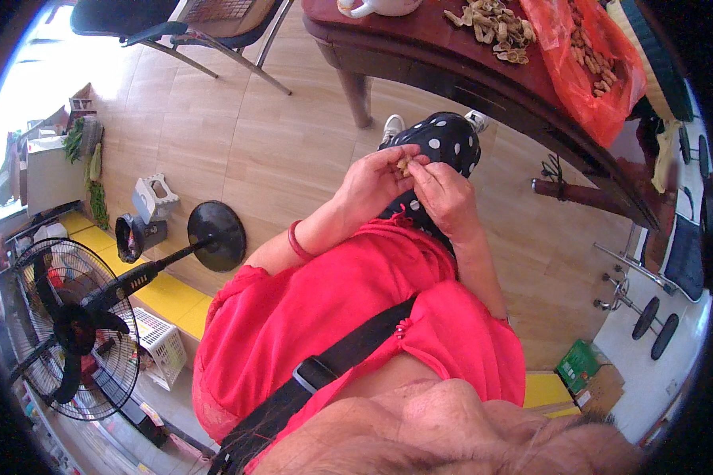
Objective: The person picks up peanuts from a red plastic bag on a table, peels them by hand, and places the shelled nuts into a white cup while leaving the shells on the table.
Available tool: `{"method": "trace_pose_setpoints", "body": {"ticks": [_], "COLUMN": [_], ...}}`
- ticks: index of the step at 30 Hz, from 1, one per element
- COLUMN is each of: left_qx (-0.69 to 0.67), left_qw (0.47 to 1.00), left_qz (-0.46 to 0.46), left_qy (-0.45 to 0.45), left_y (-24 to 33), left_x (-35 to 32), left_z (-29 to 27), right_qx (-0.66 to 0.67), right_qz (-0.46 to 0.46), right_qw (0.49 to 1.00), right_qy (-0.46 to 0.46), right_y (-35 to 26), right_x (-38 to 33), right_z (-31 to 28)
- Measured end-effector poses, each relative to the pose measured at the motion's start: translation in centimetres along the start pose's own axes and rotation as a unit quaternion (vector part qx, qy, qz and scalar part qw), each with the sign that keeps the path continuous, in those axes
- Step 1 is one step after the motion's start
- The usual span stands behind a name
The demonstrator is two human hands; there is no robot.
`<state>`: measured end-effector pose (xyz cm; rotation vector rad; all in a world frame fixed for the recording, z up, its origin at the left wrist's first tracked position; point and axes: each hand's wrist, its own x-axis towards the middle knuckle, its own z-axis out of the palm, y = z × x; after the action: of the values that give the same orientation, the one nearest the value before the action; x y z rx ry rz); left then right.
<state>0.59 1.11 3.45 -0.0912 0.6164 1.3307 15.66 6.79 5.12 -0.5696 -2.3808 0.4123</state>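
My left hand (370, 184) and my right hand (448, 196) meet over my lap, both with bent fingers. Pinched between their fingertips is a small tan peanut (404, 165), partly covered by the fingers; whether its shell is cracked I cannot make out. Ahead of the hands, a heap of peanut shells (495, 30) lies on the dark red table (420, 43). To its right a red plastic bag (558, 71) lies spread open, with several unshelled peanuts (598, 65) in it. The bag hangs partly over the table's edge.
A white teapot or cup (380, 6) stands at the table's far edge. On my left are a black standing fan (75, 328), a small grey step stool (157, 198), a bin (135, 236) and a white basket (160, 348). A chair (214, 32) stands far left.
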Motion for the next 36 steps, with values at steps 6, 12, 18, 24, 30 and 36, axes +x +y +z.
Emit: {"method": "trace_pose_setpoints", "body": {"ticks": [6, 12, 18, 24, 30, 36], "left_qx": [-0.048, -0.044, -0.06, -0.052, -0.031, 0.048], "left_qw": [0.998, 0.998, 0.996, 0.996, 0.985, 0.965], "left_qz": [-0.017, -0.022, -0.004, 0.016, 0.062, 0.174], "left_qy": [-0.044, -0.039, -0.061, -0.074, -0.159, -0.189], "left_y": [-0.1, 0.8, 1.6, 3.0, 5.9, 10.3], "left_x": [0.5, 0.1, -0.4, -0.9, -1.7, -2.6], "left_z": [-1.0, -0.4, 0.0, 1.0, 3.2, 8.3], "right_qx": [0.24, 0.594, 0.658, 0.533, 0.23, 0.269], "right_qz": [0.256, 0.452, 0.448, 0.411, 0.304, 0.27], "right_qw": [0.936, 0.655, 0.58, 0.714, 0.896, 0.879], "right_qy": [0.036, 0.119, 0.171, 0.19, 0.227, 0.286], "right_y": [0.4, 0.9, 1.4, 2.2, 4.4, 6.8], "right_x": [-0.7, -1.2, -0.8, 2.8, 11.3, 13.6], "right_z": [0.7, 1.2, 0.9, -1.8, -7.8, -7.3]}}
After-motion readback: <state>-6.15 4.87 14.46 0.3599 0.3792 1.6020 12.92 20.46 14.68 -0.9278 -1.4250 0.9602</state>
